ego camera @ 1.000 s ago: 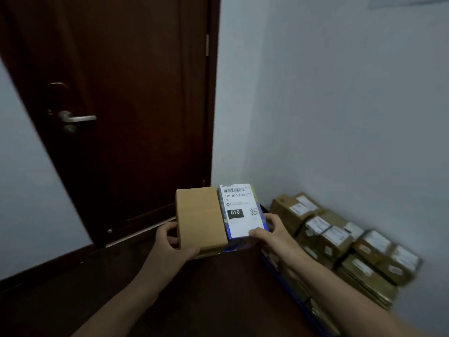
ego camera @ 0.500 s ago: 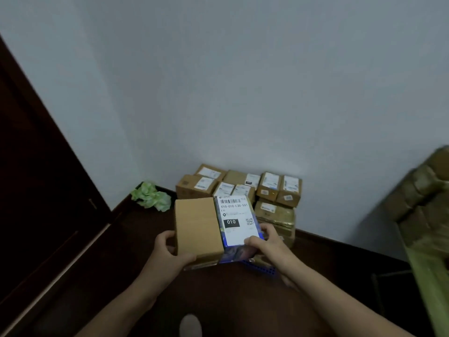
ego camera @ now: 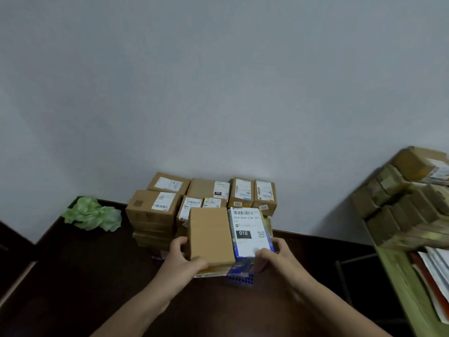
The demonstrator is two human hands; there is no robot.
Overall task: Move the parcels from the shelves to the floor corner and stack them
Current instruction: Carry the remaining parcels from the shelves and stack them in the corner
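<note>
I carry two parcels side by side in front of me. My left hand (ego camera: 184, 257) grips a plain brown cardboard box (ego camera: 210, 235) at its near left corner. My right hand (ego camera: 274, 259) grips a blue parcel with a white "010" label (ego camera: 250, 231) at its near right edge. A further parcel edge shows under them. Just beyond, several labelled brown parcels form a stack (ego camera: 155, 210) on the dark floor against the white wall, near the corner. The held parcels hover over the stack's front right part.
A crumpled green bag (ego camera: 93, 215) lies in the floor corner to the left of the stack. A green shelf (ego camera: 398, 276) with more brown parcels (ego camera: 403, 203) and papers stands at the right. Dark floor (ego camera: 85, 276) lies open at the near left.
The view has swung right, away from the brown door, to face the parcel stack head on. The stack is now closer. Both hands keep their hold on the same two parcels.
</note>
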